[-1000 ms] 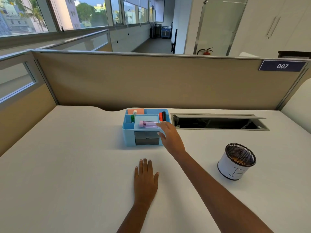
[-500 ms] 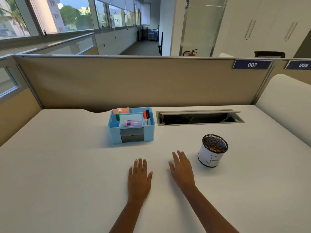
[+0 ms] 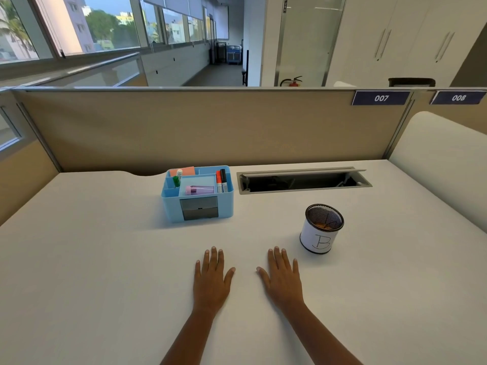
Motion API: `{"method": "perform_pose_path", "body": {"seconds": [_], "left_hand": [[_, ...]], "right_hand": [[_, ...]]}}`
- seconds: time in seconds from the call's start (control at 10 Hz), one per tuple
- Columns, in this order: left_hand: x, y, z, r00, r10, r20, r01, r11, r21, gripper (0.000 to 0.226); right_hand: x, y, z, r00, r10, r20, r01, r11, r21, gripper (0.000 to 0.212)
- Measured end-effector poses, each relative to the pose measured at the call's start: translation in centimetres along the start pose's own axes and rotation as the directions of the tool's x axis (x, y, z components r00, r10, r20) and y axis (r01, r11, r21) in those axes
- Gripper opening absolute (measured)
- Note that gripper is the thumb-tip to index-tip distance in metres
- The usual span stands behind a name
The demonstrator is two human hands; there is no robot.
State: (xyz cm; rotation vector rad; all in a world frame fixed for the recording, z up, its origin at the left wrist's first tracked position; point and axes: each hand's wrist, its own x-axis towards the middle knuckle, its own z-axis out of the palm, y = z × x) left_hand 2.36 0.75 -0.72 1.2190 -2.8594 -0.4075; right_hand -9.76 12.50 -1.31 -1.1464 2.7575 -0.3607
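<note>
Both hands lay flat and apart on the white worktop (image 3: 105, 259), palms down with fingers straight, and neither held anything: the left hand (image 3: 210, 280) sat at about 6 o'clock and the right hand (image 3: 283, 281) just beside it, a bare strip of worktop between the thumbs. The blue organiser (image 3: 171, 206) stood well apart from them at roughly 11 o'clock, near the beige partition (image 3: 210, 127). A lilac tube (image 3: 199, 190) with a pink cap lay on its side in the middle tray. A green marker (image 3: 177, 179) stood upright in the left compartment, and an orange marker (image 3: 218, 180) and a black marker (image 3: 223, 179) stood side by side in the right one. Orange sticky notes (image 3: 184, 171) leaned at the back, and the dark drawer (image 3: 199, 208) in the front looked closed. The mesh cup (image 3: 320, 233), wrapped in white paper lettered B, stood upright near the right hand at about 1 o'clock, not touching it. Something brownish showed at its bottom, too dim to identify. Beyond it, at 1 o'clock, the cable hatch (image 3: 303, 181) was open. Judging by this layout, the sorting of stationery into the organiser looked finished or at a pause. Each pen sat in a compartment and nothing lay loose on the worktop. If anything was left, it was probably whatever lay in the cup.
</note>
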Motion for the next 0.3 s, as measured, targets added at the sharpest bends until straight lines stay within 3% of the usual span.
{"method": "perform_pose_path", "body": {"seconds": [0.1, 0.2, 0.3], "left_hand": [[-0.1, 0.0, 0.0, 1.000, -0.009, -0.010, 0.009, 1.000, -0.019, 0.128], [-0.2, -0.1, -0.1, 1.000, 0.008, -0.026, -0.009, 0.999, -0.041, 0.129], [-0.2, 0.1, -0.4, 0.999, -0.009, -0.039, 0.008, 1.000, -0.016, 0.128]], "right_hand": [[0.1, 0.1, 0.2, 1.000, 0.002, 0.011, -0.002, 1.000, 0.011, 0.105], [0.0, 0.0, -0.2, 0.999, -0.002, 0.042, 0.002, 1.000, 0.021, 0.065], [-0.2, 0.1, -1.2, 1.000, -0.010, 0.003, 0.010, 1.000, 0.020, 0.083]]}}
